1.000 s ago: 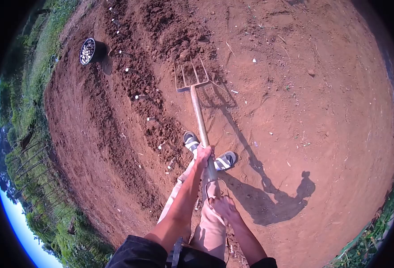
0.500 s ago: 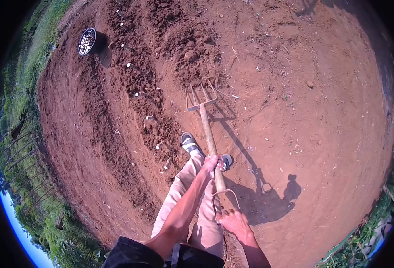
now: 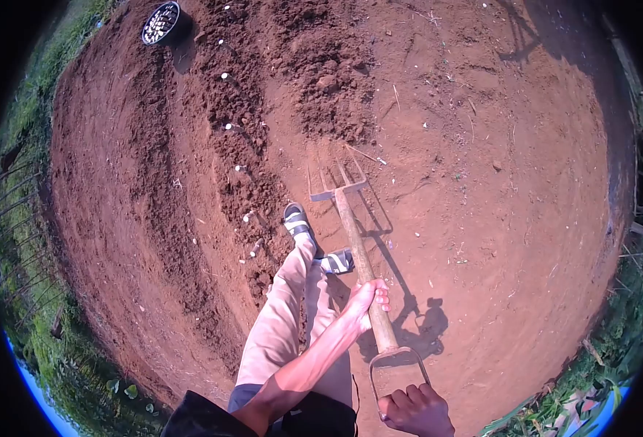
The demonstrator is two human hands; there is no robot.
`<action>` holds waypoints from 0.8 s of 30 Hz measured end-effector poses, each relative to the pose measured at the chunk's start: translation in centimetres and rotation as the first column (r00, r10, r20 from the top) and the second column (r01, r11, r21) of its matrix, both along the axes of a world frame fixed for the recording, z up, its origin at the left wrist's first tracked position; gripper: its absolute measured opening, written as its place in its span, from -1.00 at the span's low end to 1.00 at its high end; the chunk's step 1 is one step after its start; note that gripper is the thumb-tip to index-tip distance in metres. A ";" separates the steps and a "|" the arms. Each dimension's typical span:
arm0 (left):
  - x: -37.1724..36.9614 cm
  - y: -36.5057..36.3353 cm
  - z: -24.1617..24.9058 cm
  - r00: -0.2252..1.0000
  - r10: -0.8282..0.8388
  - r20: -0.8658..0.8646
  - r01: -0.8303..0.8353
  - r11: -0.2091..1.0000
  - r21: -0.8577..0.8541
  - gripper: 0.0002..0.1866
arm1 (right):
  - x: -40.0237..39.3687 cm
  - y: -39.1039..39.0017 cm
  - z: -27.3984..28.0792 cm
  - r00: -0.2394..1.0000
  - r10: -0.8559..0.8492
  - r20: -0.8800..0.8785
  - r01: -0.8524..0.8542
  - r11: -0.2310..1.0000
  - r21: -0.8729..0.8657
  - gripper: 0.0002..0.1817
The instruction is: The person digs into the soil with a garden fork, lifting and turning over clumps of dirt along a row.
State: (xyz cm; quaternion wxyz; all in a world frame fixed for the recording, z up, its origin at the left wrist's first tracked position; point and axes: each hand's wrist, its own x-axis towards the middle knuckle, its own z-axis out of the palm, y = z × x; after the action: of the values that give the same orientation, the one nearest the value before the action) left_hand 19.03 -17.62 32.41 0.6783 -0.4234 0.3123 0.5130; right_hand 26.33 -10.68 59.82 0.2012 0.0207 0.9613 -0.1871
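A garden fork (image 3: 358, 244) with a wooden shaft and metal tines points away from me over the bare soil. My left hand (image 3: 369, 298) is closed round the lower part of the shaft, above the handle. Closed on the metal D-shaped grip at the near end is my right hand (image 3: 414, 409). The tines appear to be above the ground or just at its surface; their shadow falls to the right. Beyond them lies a patch of loosened clods (image 3: 328, 91). My sandalled feet (image 3: 297, 222) stand left of the shaft.
A black bucket (image 3: 162, 23) of short pale cut pieces stands at the far left. A ridge of loose soil (image 3: 241, 146) with several pale stubs runs left of my feet. Grass and plants (image 3: 33, 291) border the plot on the left.
The fork has come nearer to me and swung slightly right, both hands still holding it. My feet have shifted, and the view has moved so the bucket sits higher.
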 end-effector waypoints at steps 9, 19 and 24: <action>-10.1 3.3 -5.9 0.971 0.117 -0.208 -0.105 0.992 0.071 -0.71 | -8.1 5.1 -10.6 0.969 0.157 0.193 -0.132 0.982 -0.135 -0.77; -16.3 -24.3 -1.2 -0.016 -0.913 -0.408 0.425 0.363 -0.829 -0.69 | -20.7 8.7 -7.0 0.999 -0.029 0.022 0.030 0.999 -0.011 -0.70; -16.1 -38.1 6.6 0.528 -0.786 -0.321 0.303 0.527 -0.794 -0.73 | -24.1 10.8 -5.8 0.998 -0.056 0.011 0.055 0.998 0.035 -0.72</action>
State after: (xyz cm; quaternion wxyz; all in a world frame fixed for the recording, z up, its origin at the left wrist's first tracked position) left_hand 2.96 -55.71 39.05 0.4623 -0.2914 0.8082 0.2195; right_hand 2.25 0.10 54.02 0.2011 0.0518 0.9623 -0.1758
